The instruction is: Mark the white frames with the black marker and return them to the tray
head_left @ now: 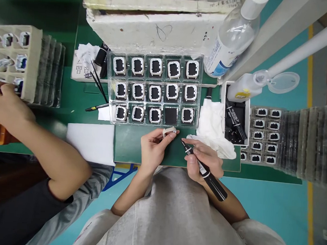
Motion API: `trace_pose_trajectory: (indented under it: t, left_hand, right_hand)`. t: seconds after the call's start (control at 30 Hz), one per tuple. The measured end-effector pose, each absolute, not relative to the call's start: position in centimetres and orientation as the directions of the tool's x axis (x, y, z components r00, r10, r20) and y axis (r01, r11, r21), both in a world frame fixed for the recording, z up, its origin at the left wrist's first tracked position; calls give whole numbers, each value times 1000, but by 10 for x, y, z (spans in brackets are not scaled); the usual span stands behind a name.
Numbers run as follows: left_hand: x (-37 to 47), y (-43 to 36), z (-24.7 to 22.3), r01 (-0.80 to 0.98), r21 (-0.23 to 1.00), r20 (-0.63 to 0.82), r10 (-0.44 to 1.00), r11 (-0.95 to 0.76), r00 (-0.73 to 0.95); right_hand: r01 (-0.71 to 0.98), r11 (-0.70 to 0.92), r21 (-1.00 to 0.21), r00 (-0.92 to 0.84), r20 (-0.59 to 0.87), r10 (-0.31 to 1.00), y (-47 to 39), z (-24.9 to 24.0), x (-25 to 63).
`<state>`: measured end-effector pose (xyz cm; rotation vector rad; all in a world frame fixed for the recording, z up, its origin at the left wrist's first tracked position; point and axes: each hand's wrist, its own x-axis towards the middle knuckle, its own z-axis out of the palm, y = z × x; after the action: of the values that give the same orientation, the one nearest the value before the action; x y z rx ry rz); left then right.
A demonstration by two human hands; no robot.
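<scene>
Currently, left hand (153,151) pinches small white frame (169,130) over bench (128,142), near clear tray (152,126); probably light, stiff, thin-walled, best taken by outer sides. Right hand's (207,159) grip closed around thick black marker (216,187), bare tip beside frame, apart.

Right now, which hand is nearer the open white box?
Right. The right hand, holding a marker, is in front and left of the open white box; the left hand is much farther left.

Fourteen white frames (192,62) in one clear tray (151,126)
Rows of five, five and four; two plastic bottles (230,41).
</scene>
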<state>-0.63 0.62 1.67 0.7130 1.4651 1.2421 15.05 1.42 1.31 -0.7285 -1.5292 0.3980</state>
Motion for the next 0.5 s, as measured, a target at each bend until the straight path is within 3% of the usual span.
trace_pose_trajectory:
  t: [0.17, 0.37, 0.5]
  left_hand:
    - [-6, 6, 16, -160, 940, -336, 903, 302, -268]
    - [-10, 5, 23, 137, 986, -48, 956, 90, -290]
    - [-13, 22, 28, 281, 958, 48, 935, 57, -352]
  right_hand:
    - [216, 724, -655, 38, 747, 664, 13, 13, 151]
    - [240, 712, -660, 55, 741, 669, 12, 11, 151]
    - [229, 711, -665, 66, 739, 670, 11, 12, 151]
